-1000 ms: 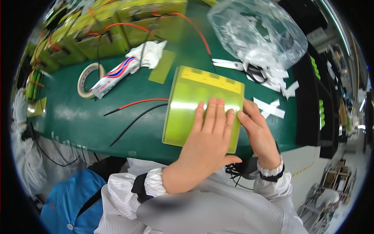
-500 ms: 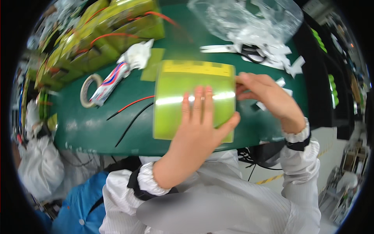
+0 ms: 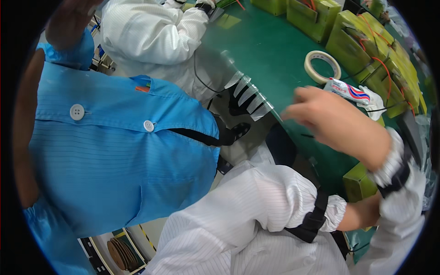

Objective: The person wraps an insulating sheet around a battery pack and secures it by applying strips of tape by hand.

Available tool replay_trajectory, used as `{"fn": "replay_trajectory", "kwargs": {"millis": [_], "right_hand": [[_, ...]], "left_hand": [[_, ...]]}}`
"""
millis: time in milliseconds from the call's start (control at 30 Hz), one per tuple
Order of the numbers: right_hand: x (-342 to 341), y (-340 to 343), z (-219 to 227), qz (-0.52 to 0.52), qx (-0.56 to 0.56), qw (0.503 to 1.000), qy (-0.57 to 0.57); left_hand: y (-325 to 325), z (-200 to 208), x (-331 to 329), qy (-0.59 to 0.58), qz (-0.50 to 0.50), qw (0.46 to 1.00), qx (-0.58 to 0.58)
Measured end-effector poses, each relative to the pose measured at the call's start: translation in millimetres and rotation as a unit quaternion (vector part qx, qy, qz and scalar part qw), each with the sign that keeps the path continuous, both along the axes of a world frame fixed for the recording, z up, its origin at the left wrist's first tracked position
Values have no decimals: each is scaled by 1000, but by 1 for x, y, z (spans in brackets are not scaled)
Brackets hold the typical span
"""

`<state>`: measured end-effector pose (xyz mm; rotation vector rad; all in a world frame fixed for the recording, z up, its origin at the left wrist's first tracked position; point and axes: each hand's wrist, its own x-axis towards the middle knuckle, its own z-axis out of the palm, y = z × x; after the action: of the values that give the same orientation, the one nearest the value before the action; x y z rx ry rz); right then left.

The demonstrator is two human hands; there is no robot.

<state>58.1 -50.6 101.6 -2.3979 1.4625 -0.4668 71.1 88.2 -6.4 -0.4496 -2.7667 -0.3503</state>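
My right hand [image 3: 337, 121] reaches across to the left over the green table, fingers bent and smeared by motion. Just left of its fingertips, several clear tape strips [image 3: 250, 98] hang off the table's edge. I cannot tell whether the fingers touch one. My left hand [image 3: 362, 214] is at the lower right, mostly hidden behind my right sleeve, so its fingers do not show. Beside it is a yellow-green block-shaped pack [image 3: 357, 181], partly covered by my right forearm. Beyond my right wrist lies a white, red and blue tube [image 3: 347, 90].
A roll of cream tape [image 3: 322, 67] lies near the tube. Several yellow-green packs [image 3: 362, 46] with red wires line the far side. A person in a blue coat [image 3: 119, 151] stands close at left; another in white [image 3: 151, 41] works beyond.
My view has swung left, bringing the two people and the tape strips into sight. My right hand has left the pack's right side and crossed over my left arm toward the strips.
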Motion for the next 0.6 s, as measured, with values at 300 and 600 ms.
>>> {"fn": "replay_trajectory", "kwargs": {"millis": [300, 600], "right_hand": [[43, -80, -77, 199, -114, 957, 178], [42, -74, -50, 215, -198, 921, 257]], "left_hand": [[-4, -13, 9, 5, 17, 1000, -2], [20, -16, 3, 16, 20, 999, -32]]}}
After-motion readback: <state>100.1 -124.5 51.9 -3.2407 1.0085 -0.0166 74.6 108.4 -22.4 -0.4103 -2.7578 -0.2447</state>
